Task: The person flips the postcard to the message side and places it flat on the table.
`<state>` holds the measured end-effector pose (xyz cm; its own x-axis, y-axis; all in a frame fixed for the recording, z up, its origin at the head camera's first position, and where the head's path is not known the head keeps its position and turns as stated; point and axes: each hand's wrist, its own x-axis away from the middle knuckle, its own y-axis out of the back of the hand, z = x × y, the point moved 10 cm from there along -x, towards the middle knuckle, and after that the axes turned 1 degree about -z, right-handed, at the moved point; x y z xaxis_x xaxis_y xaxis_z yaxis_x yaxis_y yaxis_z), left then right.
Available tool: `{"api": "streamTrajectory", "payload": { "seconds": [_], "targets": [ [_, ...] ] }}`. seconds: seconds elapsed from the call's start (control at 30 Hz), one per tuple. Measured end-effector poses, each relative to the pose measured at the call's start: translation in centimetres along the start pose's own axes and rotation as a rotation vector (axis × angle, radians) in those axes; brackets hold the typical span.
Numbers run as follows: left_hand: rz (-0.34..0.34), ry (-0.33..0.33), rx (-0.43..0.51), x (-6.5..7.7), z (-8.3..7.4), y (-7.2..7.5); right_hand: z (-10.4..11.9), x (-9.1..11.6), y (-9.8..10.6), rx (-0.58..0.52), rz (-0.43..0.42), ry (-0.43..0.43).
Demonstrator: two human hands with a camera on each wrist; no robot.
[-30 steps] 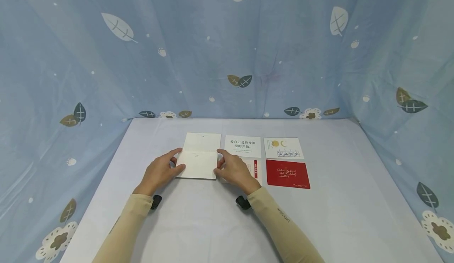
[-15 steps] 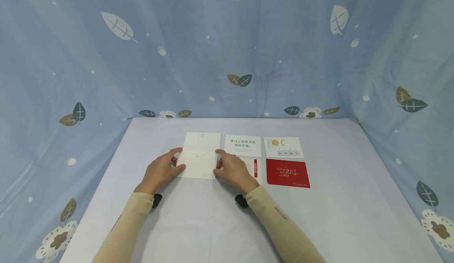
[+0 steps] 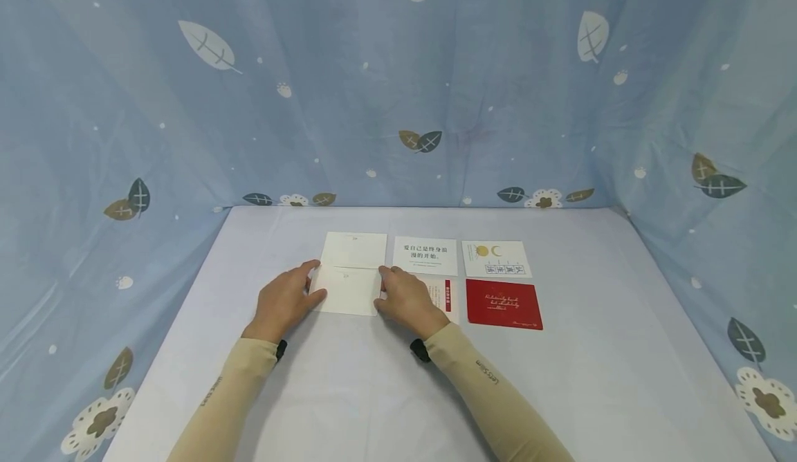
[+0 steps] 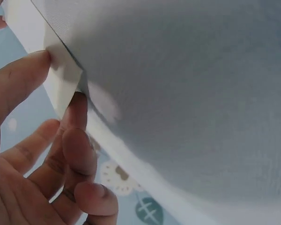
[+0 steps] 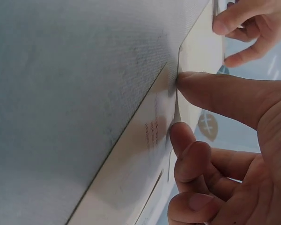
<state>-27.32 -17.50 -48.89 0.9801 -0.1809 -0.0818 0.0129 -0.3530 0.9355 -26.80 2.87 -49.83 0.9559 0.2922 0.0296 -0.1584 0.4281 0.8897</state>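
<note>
A cream postcard (image 3: pixel 345 294) with a tiny mark near its far edge lies close over the white table, its far side against a second cream postcard (image 3: pixel 355 249). My left hand (image 3: pixel 283 303) holds the near card by its left side; in the left wrist view the thumb lies on its face and a finger (image 4: pixel 77 110) is at the corner edge. On the opposite side, my right hand (image 3: pixel 412 303) grips the right edge between thumb (image 5: pixel 196 86) and fingertips. This hand partly covers a white card with a red strip (image 3: pixel 447 296).
To the right lie a white card with Chinese text (image 3: pixel 425 257), a card with a sun and moon (image 3: pixel 496 259) and a red card (image 3: pixel 504 304) with white script. A blue patterned curtain (image 3: pixel 349 102) rises behind the table (image 3: pixel 591 379) and along its sides.
The near postcard has settled lower onto the table, and a thin line now shows between it and the far postcard. Both hands have stayed at its sides, shifting only slightly.
</note>
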Motion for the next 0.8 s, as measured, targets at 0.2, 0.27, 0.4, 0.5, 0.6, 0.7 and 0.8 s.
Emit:
{"api": "streamTrajectory", "payload": {
  "seconds": [0.2, 0.27, 0.4, 0.5, 0.6, 0.7, 0.8],
  "targets": [
    [-0.095, -0.049, -0.067, 0.32, -0.55, 0.53, 0.24, 0.14, -0.04, 0.036, 0.007, 0.003],
    [-0.095, -0.045, -0.069, 0.38, -0.52, 0.53, 0.25, 0.19, -0.04, 0.048, 0.008, 0.005],
    [-0.081, -0.033, -0.066, 0.43, -0.38, 0.45, 0.16, 0.34, -0.05, 0.058, 0.001, 0.006],
    [-0.074, -0.035, -0.058, 0.44, -0.36, 0.47, 0.17, 0.53, -0.09, 0.066, -0.009, 0.013],
    [-0.076, -0.051, -0.051, 0.42, -0.38, 0.53, 0.27, 0.68, -0.02, 0.063, -0.023, 0.026],
    [-0.06, -0.054, -0.051, 0.37, -0.23, 0.38, 0.23, 0.75, -0.12, 0.037, -0.009, 0.031],
    [-0.027, -0.039, -0.056, 0.34, 0.07, 0.04, -0.04, 0.86, -0.24, 0.015, 0.016, 0.024]
  ]
}}
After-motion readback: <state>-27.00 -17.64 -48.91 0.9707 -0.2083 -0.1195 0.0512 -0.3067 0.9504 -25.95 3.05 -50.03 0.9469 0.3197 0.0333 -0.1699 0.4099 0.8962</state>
